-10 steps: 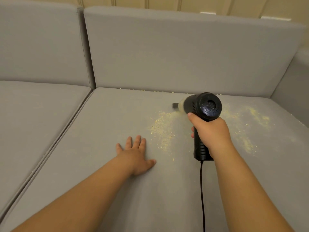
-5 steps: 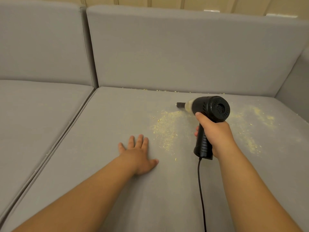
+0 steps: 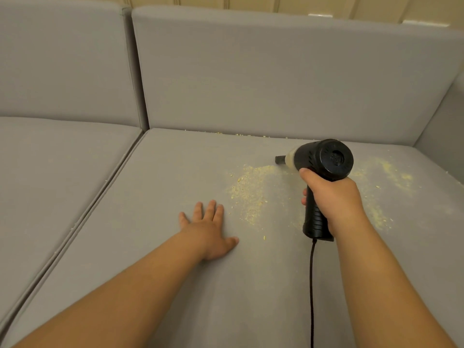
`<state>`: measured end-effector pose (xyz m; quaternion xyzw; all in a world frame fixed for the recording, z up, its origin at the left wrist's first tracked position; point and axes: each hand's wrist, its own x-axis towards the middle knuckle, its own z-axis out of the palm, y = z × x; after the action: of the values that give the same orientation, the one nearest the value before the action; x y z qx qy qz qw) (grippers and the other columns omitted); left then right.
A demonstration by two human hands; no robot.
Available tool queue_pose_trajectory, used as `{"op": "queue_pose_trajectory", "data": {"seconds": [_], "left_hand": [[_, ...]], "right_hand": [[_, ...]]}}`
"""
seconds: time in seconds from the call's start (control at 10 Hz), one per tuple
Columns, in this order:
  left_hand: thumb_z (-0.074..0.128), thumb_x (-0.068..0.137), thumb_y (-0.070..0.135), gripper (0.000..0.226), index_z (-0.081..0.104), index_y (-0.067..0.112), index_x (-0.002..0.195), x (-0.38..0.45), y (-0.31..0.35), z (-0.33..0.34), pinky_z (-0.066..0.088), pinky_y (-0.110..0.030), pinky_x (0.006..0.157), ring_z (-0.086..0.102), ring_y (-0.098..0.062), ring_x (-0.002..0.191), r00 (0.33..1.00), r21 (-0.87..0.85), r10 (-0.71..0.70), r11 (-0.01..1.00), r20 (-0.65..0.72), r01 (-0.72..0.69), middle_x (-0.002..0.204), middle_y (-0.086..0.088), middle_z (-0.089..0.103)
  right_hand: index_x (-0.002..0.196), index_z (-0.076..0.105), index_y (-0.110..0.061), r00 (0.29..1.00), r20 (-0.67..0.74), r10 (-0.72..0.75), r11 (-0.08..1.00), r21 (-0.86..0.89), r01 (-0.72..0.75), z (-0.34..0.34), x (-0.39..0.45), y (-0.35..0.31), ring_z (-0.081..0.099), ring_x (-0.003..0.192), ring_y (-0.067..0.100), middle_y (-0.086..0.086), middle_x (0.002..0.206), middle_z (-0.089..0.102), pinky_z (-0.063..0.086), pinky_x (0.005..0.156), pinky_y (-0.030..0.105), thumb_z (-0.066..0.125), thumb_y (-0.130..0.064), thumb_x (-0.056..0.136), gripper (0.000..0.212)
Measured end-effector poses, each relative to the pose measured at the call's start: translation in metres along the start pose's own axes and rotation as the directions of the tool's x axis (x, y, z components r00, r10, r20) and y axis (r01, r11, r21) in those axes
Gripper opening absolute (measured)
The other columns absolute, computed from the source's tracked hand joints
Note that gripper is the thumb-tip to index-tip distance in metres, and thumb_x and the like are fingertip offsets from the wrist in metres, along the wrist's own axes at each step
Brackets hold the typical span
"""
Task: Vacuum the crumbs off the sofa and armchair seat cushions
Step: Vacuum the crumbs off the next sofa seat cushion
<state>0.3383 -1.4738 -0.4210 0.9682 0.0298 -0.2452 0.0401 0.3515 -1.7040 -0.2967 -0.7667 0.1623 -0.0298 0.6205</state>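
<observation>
- Two patches of yellowish crumbs are lying on the grey seat cushion (image 3: 175,285) of the sofa: the main patch of crumbs (image 3: 251,192) is sitting in the middle of the cushion, and a thinner scatter (image 3: 391,172) is trailing along its right side.
- More specks are lining the crease (image 3: 238,134) where the seat is meeting the back cushion (image 3: 288,79).
- The small black hand vacuum (image 3: 326,162) is hovering at the far edge of the main patch, its short nozzle (image 3: 280,159) pointing left and sitting just above the crumbs; whether it is touching the fabric is not clear.
- The right hand (image 3: 331,197) is gripping the vacuum's handle, its fingers (image 3: 305,172) curling round the grip, with the forefinger lying up near the body.
- A black cord (image 3: 312,285) is hanging from the bottom of the handle and running down toward the near edge of the view.
- The left hand (image 3: 211,229) is resting palm down on the cushion, just left of the main patch, its fingers (image 3: 209,209) lying straight and slightly spread, the thumb sticking out to the right.
- A second seat cushion (image 3: 50,172) is lying to the left, a seam (image 3: 88,214) dividing the two, with a few crumbs along it.
- A padded armrest (image 3: 444,126) is rising at the far right.
- A pale panelled wall (image 3: 251,2) is showing above the sofa back.
</observation>
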Motion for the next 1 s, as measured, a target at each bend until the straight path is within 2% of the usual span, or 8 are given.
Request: {"op": "queue_pose_trajectory", "data": {"seconds": [0.2,0.3,0.4,0.6,0.7,0.8,1.0], "left_hand": [[0.030,0.094,0.078,0.100,-0.019,0.025,0.163,0.001,0.001,0.001,-0.002,-0.068,0.122,-0.022,-0.029,0.157,1.000,0.006,0.000,1.000,-0.006,0.000,0.170,0.006,-0.026],[0.031,0.094,0.079,0.100,-0.019,0.025,0.163,0.000,0.001,0.001,-0.002,-0.068,0.122,-0.021,-0.029,0.157,1.000,0.002,0.002,1.000,-0.008,-0.002,0.170,0.006,-0.025],[0.030,0.094,0.079,0.100,-0.018,0.026,0.163,0.000,0.001,0.001,-0.002,-0.068,0.122,-0.021,-0.029,0.157,1.000,0.004,0.003,1.000,-0.015,-0.003,0.170,0.006,-0.025],[0.030,0.094,0.079,0.100,-0.018,0.026,0.163,0.001,0.000,0.002,-0.002,-0.068,0.122,-0.022,-0.029,0.157,1.000,0.004,-0.002,1.000,-0.013,0.002,0.170,0.006,-0.025],[0.029,0.094,0.079,0.100,-0.019,0.026,0.163,0.001,0.001,0.001,-0.002,-0.068,0.122,-0.022,-0.029,0.157,1.000,0.013,-0.006,1.000,-0.006,0.006,0.170,0.007,-0.026],[0.030,0.094,0.079,0.099,-0.019,0.025,0.163,0.001,0.002,0.001,-0.002,-0.068,0.122,-0.022,-0.029,0.157,1.000,0.017,-0.003,1.000,-0.006,0.003,0.170,0.006,-0.026],[0.030,0.094,0.079,0.099,-0.018,0.025,0.163,-0.001,0.001,0.002,-0.001,-0.068,0.122,-0.021,-0.029,0.157,1.000,0.014,-0.002,1.000,-0.013,0.003,0.170,0.006,-0.025]], "right_hand": [[0.091,0.070,-0.021,0.993,0.119,0.000,0.998,-0.066,0.008,0.001,-0.020,-0.005,0.072,0.068,0.022,0.009,0.079,0.073,0.062,0.079,0.043,0.078,-0.033,0.092,0.014],[0.092,0.072,-0.020,0.985,0.175,-0.004,0.996,-0.082,0.018,0.010,-0.027,-0.004,0.071,0.064,0.018,0.011,0.079,0.074,0.063,0.078,0.041,0.078,-0.034,0.092,0.015],[0.090,0.072,-0.022,0.986,0.163,-0.024,0.997,-0.069,0.036,0.013,-0.030,-0.004,0.073,0.065,0.018,0.013,0.083,0.076,0.063,0.079,0.042,0.079,-0.035,0.092,0.015],[0.084,0.068,-0.023,0.999,0.006,-0.051,0.997,-0.064,0.051,-0.004,-0.030,-0.007,0.076,0.074,0.026,0.011,0.084,0.076,0.062,0.078,0.042,0.079,-0.035,0.091,0.018],[0.085,0.067,-0.025,0.999,0.031,-0.024,0.996,-0.083,0.027,-0.012,-0.031,-0.009,0.073,0.073,0.025,0.015,0.093,0.077,0.060,0.075,0.038,0.079,-0.034,0.092,0.017],[0.089,0.068,-0.025,0.997,0.082,-0.006,0.996,-0.092,0.013,-0.012,-0.033,-0.012,0.073,0.071,0.024,0.017,0.092,0.077,0.062,0.079,0.042,0.080,-0.035,0.092,0.016],[0.092,0.073,-0.022,0.976,0.216,0.019,0.994,-0.110,0.004,0.003,-0.040,-0.015,0.074,0.063,0.018,0.014,0.087,0.079,0.065,0.078,0.043,0.080,-0.038,0.091,0.017]]}}
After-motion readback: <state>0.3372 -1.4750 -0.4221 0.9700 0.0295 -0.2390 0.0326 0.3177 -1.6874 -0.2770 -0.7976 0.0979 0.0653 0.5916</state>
